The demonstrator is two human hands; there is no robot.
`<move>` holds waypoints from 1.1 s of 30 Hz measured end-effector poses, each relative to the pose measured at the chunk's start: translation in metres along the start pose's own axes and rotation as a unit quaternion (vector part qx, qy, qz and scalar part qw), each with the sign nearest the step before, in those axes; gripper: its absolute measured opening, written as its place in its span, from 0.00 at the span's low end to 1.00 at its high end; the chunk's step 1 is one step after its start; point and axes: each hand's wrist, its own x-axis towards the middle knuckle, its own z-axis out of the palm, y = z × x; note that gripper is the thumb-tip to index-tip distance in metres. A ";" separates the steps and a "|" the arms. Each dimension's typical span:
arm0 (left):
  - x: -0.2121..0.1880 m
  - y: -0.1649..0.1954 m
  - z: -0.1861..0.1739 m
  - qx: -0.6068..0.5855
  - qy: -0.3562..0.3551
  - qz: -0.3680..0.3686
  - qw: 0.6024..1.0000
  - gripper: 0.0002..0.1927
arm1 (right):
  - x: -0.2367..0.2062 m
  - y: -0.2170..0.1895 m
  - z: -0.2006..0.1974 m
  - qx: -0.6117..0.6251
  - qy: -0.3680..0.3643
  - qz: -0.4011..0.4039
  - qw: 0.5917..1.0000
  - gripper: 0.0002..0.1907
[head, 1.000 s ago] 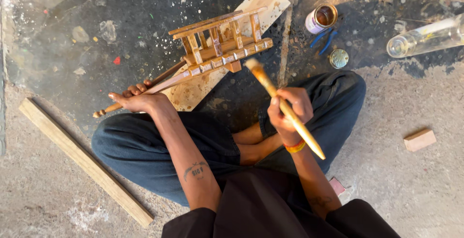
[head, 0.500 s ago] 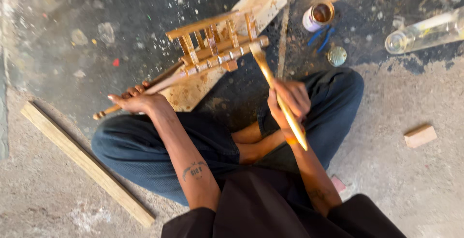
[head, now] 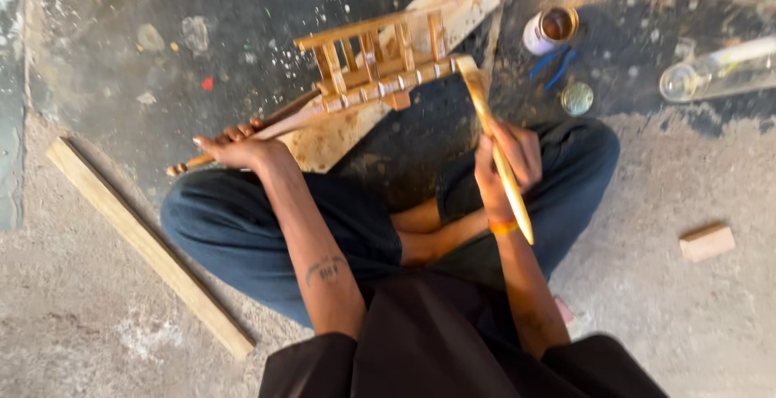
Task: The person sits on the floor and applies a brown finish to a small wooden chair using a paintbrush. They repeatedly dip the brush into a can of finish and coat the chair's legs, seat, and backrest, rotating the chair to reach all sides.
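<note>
Down on the concrete floor (head: 663,317), a person sits cross-legged, and a pale wooden board (head: 453,2) runs diagonally away from the knees towards the top of the view. Over that board hangs the wooden ladder-like frame (head: 376,63), rails and short rungs, long axis slanting from lower left up to upper right, with a thin pole running down from it to the left hand (head: 238,151). That hand's grip is wrapped shut around the pole's lower stretch, fingers curled over the top, holding the frame tilted and off the floor.

Now the brush (head: 497,151): the right hand (head: 505,164) has it clamped in a fist about mid-handle, handle end pointing back towards the body, bristle end up and forward, touching the frame's right end. So the frame lies ahead and to the left of the right grip, and the brush's long axis runs almost straight away from the person, crossing the frame's slant. The right hand is the nearer one to the rungs; the left sits well down the pole.

Left on the floor, a long wooden batten (head: 145,244) lies diagonal, well apart from the work. Top right, a clear glass bottle (head: 715,75) lies on its side. Near it stands a small open tin (head: 551,30), white-sided, dark liquid inside, with its round lid (head: 576,98) just below. A small wooden block (head: 707,242) rests far right.
</note>
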 end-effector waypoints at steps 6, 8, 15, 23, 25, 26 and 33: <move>0.003 0.000 0.002 0.004 0.022 0.006 1.000 0.27 | 0.022 0.085 -0.002 -0.109 0.125 0.010 0.986 0.04; 0.001 0.001 0.002 0.016 0.003 0.015 1.000 0.27 | 0.054 0.133 -0.002 -0.077 0.126 0.065 0.987 0.07; 0.000 0.002 0.001 0.012 0.018 0.001 1.000 0.27 | 0.105 0.206 0.023 -0.217 0.028 0.089 0.972 0.09; 0.000 0.002 0.002 -0.004 0.021 -0.003 1.000 0.27 | 0.090 0.226 -0.017 0.101 0.212 0.381 0.894 0.17; 0.001 -0.001 0.001 -0.008 0.019 -0.003 1.000 0.27 | 0.085 0.226 -0.022 0.093 0.202 0.374 0.900 0.16; 0.002 -0.002 0.001 -0.010 0.016 0.000 1.000 0.28 | 0.082 0.225 -0.023 0.090 0.194 0.371 0.904 0.15; -0.002 -0.004 0.004 -0.011 0.016 0.005 1.000 0.29 | 0.058 0.156 -0.025 -0.122 0.018 0.012 0.992 0.08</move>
